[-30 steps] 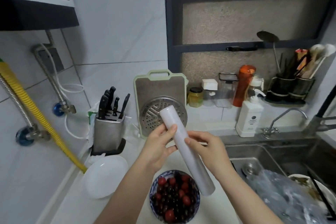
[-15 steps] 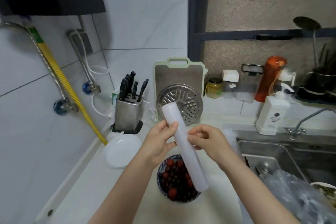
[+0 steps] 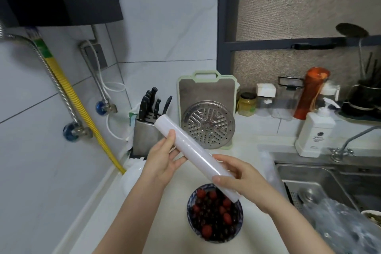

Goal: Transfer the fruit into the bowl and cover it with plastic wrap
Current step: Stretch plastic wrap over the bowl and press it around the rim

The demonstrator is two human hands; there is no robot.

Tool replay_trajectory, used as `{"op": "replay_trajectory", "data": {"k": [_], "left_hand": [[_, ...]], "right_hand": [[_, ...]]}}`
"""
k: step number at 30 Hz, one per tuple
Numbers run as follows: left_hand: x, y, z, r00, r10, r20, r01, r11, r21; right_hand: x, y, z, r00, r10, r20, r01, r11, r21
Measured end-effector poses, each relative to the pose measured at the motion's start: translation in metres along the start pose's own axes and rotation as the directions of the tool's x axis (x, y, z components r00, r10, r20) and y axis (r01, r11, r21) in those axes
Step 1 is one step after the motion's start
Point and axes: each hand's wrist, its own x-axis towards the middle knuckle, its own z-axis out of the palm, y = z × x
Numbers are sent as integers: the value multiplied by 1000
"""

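A blue-patterned bowl [image 3: 190,221] full of red and dark fruit [image 3: 214,216] stands on the white counter below my hands. Above it I hold a white roll of plastic wrap [image 3: 191,150], tilted from upper left to lower right. My left hand [image 3: 162,161] grips the roll near its upper end. My right hand [image 3: 241,177] wraps around its lower part, thumb underneath. The roll's lower end hangs over the bowl's right rim. No film is pulled out that I can see.
A white plate [image 3: 129,177] lies left of the bowl. A knife block [image 3: 146,136], a cutting board [image 3: 206,93] and a steamer rack [image 3: 208,125] stand at the back. The sink [image 3: 329,183] is on the right, with a crumpled plastic bag [image 3: 342,225] and a soap bottle [image 3: 315,132].
The roll has tilted flatter and my right hand has slid down toward its lower end. The camera has turned left and moved closer to the counter.
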Motion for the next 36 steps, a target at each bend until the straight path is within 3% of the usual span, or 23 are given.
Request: {"op": "replay_trajectory", "data": {"k": [7,12,18,30,36], "left_hand": [[17,19,-25,999,-9,-51,-1,981,-192],[4,-2,-20,974,-102,202,121,989,-86],[4,-14,-31,939,-19,344,59,993,-105],[20,-5,-30,945,17,326,9,997,-78],[24,-2,-32,945,8,326,12,998,-58]], "right_hand": [[2,-2,24,966,32,-258,45,957,287],[14,-16,48,924,-37,-381,150,950,272],[21,-14,59,855,-49,-516,235,924,302],[30,-15,64,774,-112,-623,209,974,84],[31,-17,57,799,-71,-597,197,969,150]]}}
